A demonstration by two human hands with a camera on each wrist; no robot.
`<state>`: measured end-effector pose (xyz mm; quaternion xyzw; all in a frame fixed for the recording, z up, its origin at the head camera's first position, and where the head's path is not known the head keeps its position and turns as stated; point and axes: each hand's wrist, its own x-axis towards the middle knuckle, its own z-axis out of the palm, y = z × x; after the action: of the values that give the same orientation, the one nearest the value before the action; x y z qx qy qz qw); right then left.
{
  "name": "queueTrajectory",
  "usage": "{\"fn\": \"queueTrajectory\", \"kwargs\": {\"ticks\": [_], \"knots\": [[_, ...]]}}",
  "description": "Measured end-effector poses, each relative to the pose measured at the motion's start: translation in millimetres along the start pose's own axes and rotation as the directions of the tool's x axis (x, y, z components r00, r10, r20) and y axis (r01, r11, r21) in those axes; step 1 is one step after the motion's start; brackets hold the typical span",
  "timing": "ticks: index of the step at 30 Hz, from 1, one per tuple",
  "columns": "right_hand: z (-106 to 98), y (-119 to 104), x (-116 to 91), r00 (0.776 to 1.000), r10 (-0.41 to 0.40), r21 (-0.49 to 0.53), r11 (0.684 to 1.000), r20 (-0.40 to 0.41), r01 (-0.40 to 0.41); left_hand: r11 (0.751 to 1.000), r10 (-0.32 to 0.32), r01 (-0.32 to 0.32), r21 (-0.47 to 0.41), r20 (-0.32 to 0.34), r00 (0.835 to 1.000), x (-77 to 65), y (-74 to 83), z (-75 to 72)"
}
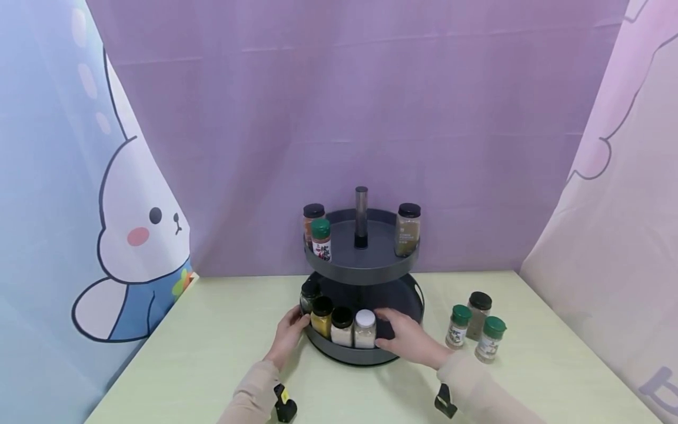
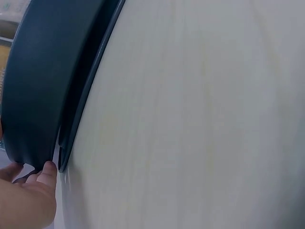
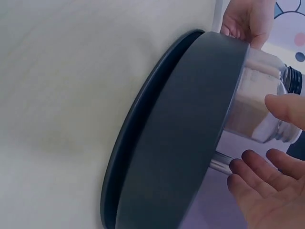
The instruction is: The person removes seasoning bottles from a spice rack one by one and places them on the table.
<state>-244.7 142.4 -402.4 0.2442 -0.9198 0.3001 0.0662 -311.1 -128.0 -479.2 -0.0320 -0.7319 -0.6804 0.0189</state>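
Observation:
A dark grey two-tier round spice rack (image 1: 362, 275) stands on the table. My left hand (image 1: 288, 334) grips the lower tier's left edge; in the left wrist view its fingertips (image 2: 49, 168) curl at the tray wall. Beside a white-capped spice jar (image 1: 365, 330) at the lower tier's front is my right hand (image 1: 408, 337), its fingers spread, holding nothing in the right wrist view. Left of that jar stand a black-capped jar of pale powder (image 1: 341, 334), a jar of yellow powder (image 1: 321, 321) and a dark jar (image 1: 309, 296).
The upper tier carries a black-capped jar (image 1: 408, 229) on the right, with a green-capped jar (image 1: 321, 240) and a reddish jar (image 1: 313, 215) on the left. Two green-capped jars (image 1: 458, 327) and a black-capped jar (image 1: 479, 312) stand on the table (image 1: 551, 353) at right. A purple curtain hangs behind.

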Motion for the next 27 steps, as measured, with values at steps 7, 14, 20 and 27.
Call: {"fn": "queueTrajectory", "kwargs": {"ticks": [7, 14, 20, 27], "knots": [[10, 1, 7, 1.0, -0.003, 0.088, 0.996, -0.015, 0.004, 1.0, 0.029, -0.029, -0.001, 0.004, 1.0, 1.9, -1.0, 0.4], [17, 0, 11, 1.0, 0.017, 0.189, 0.982, 0.004, -0.017, 1.0, 0.01, -0.01, -0.014, -0.001, 1.0, 1.2, -1.3, 0.4], [24, 0, 14, 0.999, 0.04, 0.221, 0.975, -0.028, -0.032, 1.0, 0.017, -0.017, -0.014, -0.005, 1.0, 0.4, 1.7, 1.4], [31, 1, 16, 0.997, 0.066, 0.273, 0.96, -0.026, -0.057, 1.0, 0.018, -0.018, -0.013, -0.006, 1.0, -0.9, 2.7, 1.0]]}}
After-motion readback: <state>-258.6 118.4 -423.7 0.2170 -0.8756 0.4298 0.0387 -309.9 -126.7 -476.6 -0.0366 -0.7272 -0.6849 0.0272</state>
